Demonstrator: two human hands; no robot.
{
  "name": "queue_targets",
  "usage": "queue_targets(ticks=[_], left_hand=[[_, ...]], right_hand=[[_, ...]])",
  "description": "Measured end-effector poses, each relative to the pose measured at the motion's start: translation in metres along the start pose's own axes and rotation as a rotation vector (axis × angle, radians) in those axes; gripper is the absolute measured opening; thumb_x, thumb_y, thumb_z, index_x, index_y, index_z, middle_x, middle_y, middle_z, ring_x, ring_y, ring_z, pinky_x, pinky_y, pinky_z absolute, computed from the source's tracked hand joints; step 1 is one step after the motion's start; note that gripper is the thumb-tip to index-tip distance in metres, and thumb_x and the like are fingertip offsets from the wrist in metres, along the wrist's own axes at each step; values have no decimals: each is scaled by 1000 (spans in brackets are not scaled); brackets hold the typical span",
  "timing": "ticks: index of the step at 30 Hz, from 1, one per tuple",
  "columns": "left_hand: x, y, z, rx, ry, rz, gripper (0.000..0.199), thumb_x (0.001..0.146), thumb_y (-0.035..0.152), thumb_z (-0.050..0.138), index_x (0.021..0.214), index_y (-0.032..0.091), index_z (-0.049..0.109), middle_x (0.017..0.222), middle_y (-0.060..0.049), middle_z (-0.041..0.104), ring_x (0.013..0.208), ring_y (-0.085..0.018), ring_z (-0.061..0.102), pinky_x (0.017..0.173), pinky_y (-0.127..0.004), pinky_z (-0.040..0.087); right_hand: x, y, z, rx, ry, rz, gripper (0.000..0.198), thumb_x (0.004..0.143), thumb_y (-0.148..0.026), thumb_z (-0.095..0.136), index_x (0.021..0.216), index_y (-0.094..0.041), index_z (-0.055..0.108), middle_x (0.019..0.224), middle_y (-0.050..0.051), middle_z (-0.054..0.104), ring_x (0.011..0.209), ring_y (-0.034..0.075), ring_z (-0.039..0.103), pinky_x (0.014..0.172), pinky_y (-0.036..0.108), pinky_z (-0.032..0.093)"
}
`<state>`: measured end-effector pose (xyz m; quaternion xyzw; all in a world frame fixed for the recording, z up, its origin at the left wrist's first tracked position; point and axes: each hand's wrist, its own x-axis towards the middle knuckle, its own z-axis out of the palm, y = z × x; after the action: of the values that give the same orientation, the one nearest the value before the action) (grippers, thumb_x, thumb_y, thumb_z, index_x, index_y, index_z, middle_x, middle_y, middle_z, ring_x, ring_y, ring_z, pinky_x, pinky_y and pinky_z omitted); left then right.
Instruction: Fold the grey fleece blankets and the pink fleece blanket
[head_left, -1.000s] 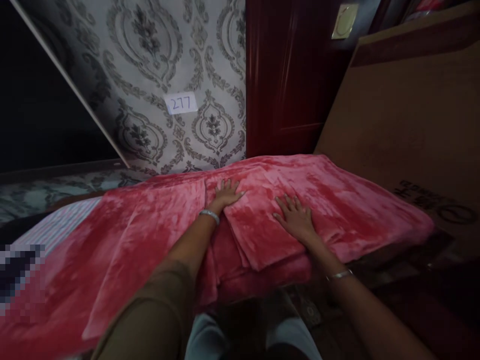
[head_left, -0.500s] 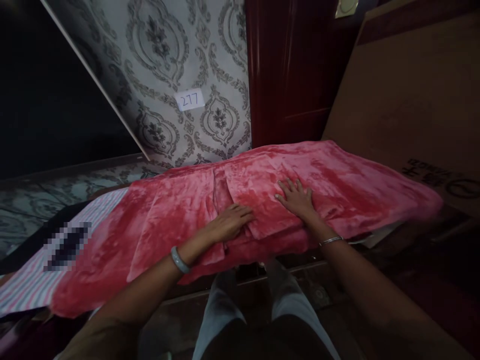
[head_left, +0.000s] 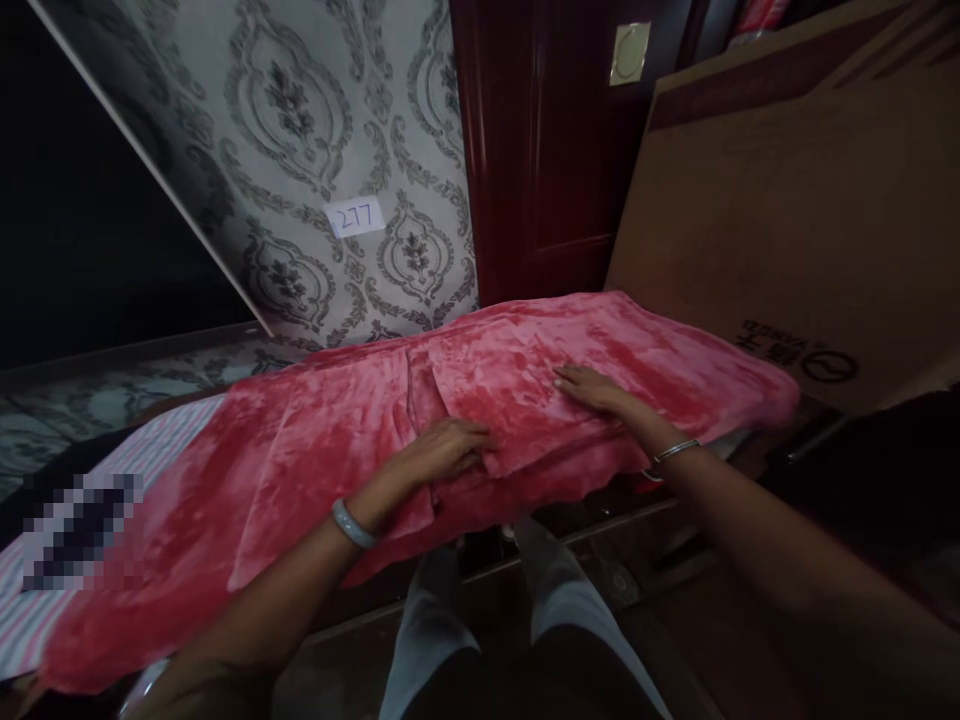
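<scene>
A red-pink plush cloth [head_left: 352,420] lies spread in front of me, with a folded layer and a dark slit-like gap near its middle. My left hand [head_left: 454,447] is at the near part of that fold, fingers together and curled over the cloth's edge. The thumb is mostly hidden. To the right, my right hand [head_left: 592,387] rests on top of the same cloth with its fingers stretched out, holding nothing. A bracelet circles each wrist.
A striped cloth [head_left: 169,440] sticks out beyond the left end. Behind stand a patterned wall with a "277" paper [head_left: 355,216], a dark red door [head_left: 547,150] and a dark screen [head_left: 97,200]. A large cardboard box [head_left: 765,220] stands at right.
The view has swung right, showing more of the box. My right hand has turned, its fingers less spread on the cloth. My left hand's fingers have curled more at the fold.
</scene>
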<state>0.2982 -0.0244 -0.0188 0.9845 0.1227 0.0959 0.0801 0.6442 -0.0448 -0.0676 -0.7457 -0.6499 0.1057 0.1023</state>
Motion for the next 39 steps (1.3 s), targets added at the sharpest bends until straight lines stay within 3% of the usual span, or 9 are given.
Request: queue_targets(ticks=[6, 13, 17, 21, 24, 27, 31, 34, 39], left_hand=[[-6, -8, 6, 8, 87, -3, 31, 96, 15, 47, 112, 23, 72, 118, -8, 73, 113, -21, 67, 105, -37, 49], [-23, -6, 29, -19, 43, -79, 26, 95, 16, 49, 104, 22, 72, 123, -8, 72, 119, -24, 66, 109, -41, 49], [-23, -4, 35, -58, 69, -100, 24, 93, 18, 52, 103, 23, 72, 121, -8, 73, 119, -24, 66, 111, -40, 47], [-26, -4, 33, -53, 85, -67, 27, 91, 17, 50, 107, 23, 72, 117, -9, 73, 117, -23, 67, 106, -36, 51], [-30, -5, 32, -51, 117, -31, 33, 84, 12, 51, 110, 21, 71, 122, -12, 72, 119, -24, 66, 103, -37, 52], [-31, -9, 28, -170, 196, -82, 31, 83, 15, 53, 109, 20, 71, 116, -10, 74, 111, -23, 69, 97, -36, 55], [-20, -21, 19, -223, 314, -227, 32, 93, 20, 43, 108, 21, 72, 112, -8, 76, 106, -20, 70, 98, -38, 54], [1, -35, 17, -153, 230, -220, 39, 97, 27, 44, 130, 21, 65, 138, -10, 65, 132, -22, 58, 115, -43, 42], [48, -74, 17, -88, -83, -328, 54, 99, 49, 45, 150, 29, 49, 162, -7, 38, 154, -25, 27, 126, -50, 19]], right_hand=[[-12, 7, 11, -23, 25, -23, 62, 104, -44, 31, 159, -15, 35, 165, 9, 28, 153, 23, 25, 124, 37, 22], [-22, 7, 32, -52, 147, 6, 62, 105, -49, 27, 160, -23, 32, 168, 8, 24, 153, 30, 24, 121, 51, 26], [-25, 3, 26, -44, 119, 39, 62, 104, -48, 24, 161, -23, 30, 168, 8, 21, 152, 31, 25, 119, 55, 29], [-29, -31, 13, -108, 162, 118, 60, 102, -49, 29, 158, -27, 38, 165, 10, 32, 151, 38, 25, 114, 67, 29], [-38, -79, 18, -138, 232, -80, 59, 102, -48, 37, 156, -26, 41, 163, 11, 34, 153, 36, 21, 118, 64, 23], [-50, -121, 39, -123, 178, -324, 58, 101, -47, 42, 156, -28, 41, 165, 9, 32, 153, 32, 23, 120, 60, 21], [-60, -141, 63, -91, 231, -358, 57, 101, -48, 42, 155, -27, 43, 165, 8, 31, 153, 33, 22, 120, 62, 19], [-59, -139, 68, -86, 247, -356, 57, 101, -48, 44, 153, -26, 46, 165, 9, 32, 153, 33, 23, 120, 61, 20], [-57, -137, 68, -83, 236, -340, 57, 100, -46, 46, 154, -27, 46, 165, 8, 31, 153, 33, 22, 121, 61, 18]])
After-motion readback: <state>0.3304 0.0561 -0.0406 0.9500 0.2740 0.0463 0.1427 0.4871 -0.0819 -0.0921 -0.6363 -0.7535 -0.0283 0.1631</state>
